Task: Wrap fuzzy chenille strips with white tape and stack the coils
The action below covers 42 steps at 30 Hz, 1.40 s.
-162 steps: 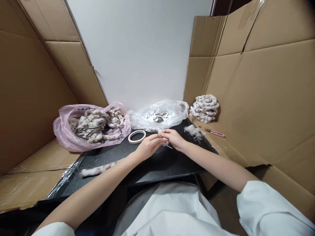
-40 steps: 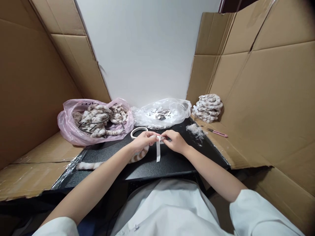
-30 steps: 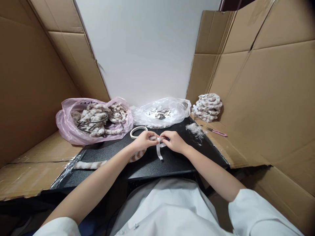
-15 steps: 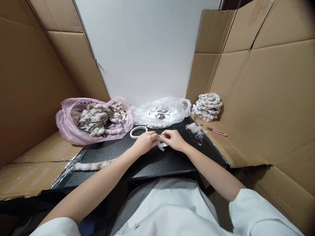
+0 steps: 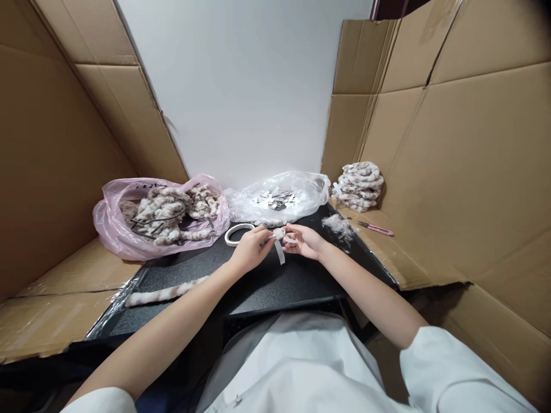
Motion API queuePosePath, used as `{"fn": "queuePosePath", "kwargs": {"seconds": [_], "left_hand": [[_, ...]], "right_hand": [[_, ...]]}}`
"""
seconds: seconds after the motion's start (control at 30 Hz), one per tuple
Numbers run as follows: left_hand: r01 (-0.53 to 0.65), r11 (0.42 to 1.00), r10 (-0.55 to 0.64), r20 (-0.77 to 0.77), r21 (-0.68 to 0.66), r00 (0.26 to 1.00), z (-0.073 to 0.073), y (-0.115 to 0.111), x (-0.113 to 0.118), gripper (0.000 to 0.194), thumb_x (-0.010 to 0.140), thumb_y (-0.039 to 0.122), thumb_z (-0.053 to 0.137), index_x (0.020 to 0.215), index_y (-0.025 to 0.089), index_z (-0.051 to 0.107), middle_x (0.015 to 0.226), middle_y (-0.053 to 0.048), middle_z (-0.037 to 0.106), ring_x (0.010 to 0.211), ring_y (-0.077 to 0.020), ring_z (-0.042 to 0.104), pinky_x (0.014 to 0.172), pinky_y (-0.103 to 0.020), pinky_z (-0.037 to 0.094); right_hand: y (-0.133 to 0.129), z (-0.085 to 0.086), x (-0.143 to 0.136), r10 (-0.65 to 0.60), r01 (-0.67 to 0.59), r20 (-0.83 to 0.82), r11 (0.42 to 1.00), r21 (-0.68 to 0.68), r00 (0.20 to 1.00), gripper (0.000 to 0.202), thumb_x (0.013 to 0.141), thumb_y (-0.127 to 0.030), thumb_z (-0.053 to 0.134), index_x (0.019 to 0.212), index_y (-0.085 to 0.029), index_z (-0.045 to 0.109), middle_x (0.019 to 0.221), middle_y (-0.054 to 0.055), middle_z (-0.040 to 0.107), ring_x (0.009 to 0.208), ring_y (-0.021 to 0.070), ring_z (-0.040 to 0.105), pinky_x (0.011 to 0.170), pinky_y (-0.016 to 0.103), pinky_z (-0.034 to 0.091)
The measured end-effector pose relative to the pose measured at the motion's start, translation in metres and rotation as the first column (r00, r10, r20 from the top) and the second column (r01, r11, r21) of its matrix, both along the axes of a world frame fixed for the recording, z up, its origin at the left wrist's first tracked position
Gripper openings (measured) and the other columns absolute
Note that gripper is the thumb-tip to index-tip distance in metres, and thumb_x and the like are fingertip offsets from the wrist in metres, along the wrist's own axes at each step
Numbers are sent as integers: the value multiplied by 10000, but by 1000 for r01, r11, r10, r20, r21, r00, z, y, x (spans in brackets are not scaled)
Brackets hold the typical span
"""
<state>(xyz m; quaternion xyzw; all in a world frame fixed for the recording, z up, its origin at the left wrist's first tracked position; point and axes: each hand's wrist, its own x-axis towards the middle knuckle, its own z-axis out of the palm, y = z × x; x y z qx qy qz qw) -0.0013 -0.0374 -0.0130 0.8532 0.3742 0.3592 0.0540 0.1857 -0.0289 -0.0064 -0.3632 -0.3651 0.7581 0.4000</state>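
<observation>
Above the black table, my two hands meet at a small fluffy brown-and-white piece (image 5: 279, 233). My left hand (image 5: 253, 250) pinches its left side, with fingertips and thumb pressed together. From the right, my right hand (image 5: 306, 241) grips the piece between thumb and forefinger, its other fingers curled below. A strip of white tape (image 5: 280, 253) hangs down between the hands; a second short white strip lies by the right fingers. Just left of my left hand is a roll of tape (image 5: 227, 236). A long furry strip (image 5: 161, 294) lies partly behind my left forearm.
A pink bag (image 5: 109, 229) of furry strips and dark cords stands at left. Behind my hands is a clear bag (image 5: 243, 209) of small metallic and white pieces. At right are stacked furry coils (image 5: 361, 186), loose fluff (image 5: 339, 228) and pink-handled snips (image 5: 381, 230). Cardboard walls flank the table.
My right hand has turned, its palm and fingers showing more. The fluffy piece is now more exposed between the hands, and the tape strip hangs straighter. The view has shifted slightly.
</observation>
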Motion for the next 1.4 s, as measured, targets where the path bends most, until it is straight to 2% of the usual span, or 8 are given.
{"fn": "queuePosePath", "kwargs": {"seconds": [0.33,0.53,0.67,0.8,1.03,1.23,1.3,1.4], "left_hand": [[-54,998,49,156,31,987,4,2,-4,191,865,285,552,844,156,691,797,-52,614,669,-131,536,637,-237,396],[86,952,-77,-40,295,996,2,-1,-6,234,923,260,476,967,163,684,771,-37,558,669,-117,514,618,-226,404],[208,879,-90,-279,430,956,3,-9,-2,264,946,252,430,903,164,676,745,-34,563,667,-123,490,635,-246,391],[255,845,-85,-353,469,932,1,-14,1,279,959,221,388,918,162,657,748,-38,584,648,-126,484,633,-255,390],[283,897,-182,-301,339,936,-7,-12,-1,277,962,276,398,861,162,630,811,-52,616,720,-131,532,682,-251,412],[320,929,-289,-175,188,941,-6,-9,2,238,935,278,464,841,163,651,817,-55,610,758,-139,544,697,-255,411],[306,949,-303,-42,74,952,-6,-8,2,207,900,291,531,802,157,655,806,-46,587,755,-135,545,696,-252,422],[245,966,-226,190,-86,956,-9,-3,1,195,812,333,649,738,154,671,823,-34,546,755,-131,533,703,-255,438]], "right_hand": [[2,-2,0,76,-76,-2,990,-118,997,346,962,-340,324,765,-152,538,515,8,576,445,122,577,629,285,544],[2,-3,1,240,-231,40,959,-166,970,549,982,-441,200,813,-102,598,617,79,662,537,156,652,671,322,561],[2,-7,-2,275,-259,102,955,-145,956,353,963,-305,375,814,-88,611,666,86,678,603,149,673,671,283,561],[2,-11,-5,176,-166,159,983,-71,971,146,848,-136,562,716,-101,614,585,28,636,554,107,622,635,246,558],[1,-18,-11,-114,31,352,972,235,929,94,629,-123,733,596,-124,644,506,-28,584,482,76,511,526,220,453],[1,-24,-13,-352,45,384,784,619,854,108,661,-200,706,591,-143,647,560,-19,614,539,107,521,565,244,402],[-1,-24,-13,-500,34,369,628,778,784,100,688,-205,699,611,-158,655,615,4,646,614,140,552,624,271,420],[-6,-22,-12,-711,-66,278,312,948,646,90,724,-170,691,639,-188,666,694,24,679,737,174,564,724,308,415]]}}
